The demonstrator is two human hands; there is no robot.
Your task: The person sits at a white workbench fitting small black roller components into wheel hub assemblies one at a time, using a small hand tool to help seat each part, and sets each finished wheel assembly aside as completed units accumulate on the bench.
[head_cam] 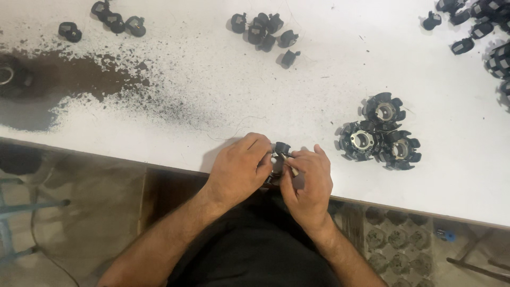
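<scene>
Both hands, left and right, pinch a small black winding core at the bench edge; a slip could drop it floorward.

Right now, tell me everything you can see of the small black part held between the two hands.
The small black part is dark, plastic-looking and mostly hidden. Only its blocky top shows above the fingers; more dark pieces sit below it. The left hand grips it from one side, the right hand from the other, with a thin pale piece by the right fingertips. It is held at the near edge of the white table.
</scene>
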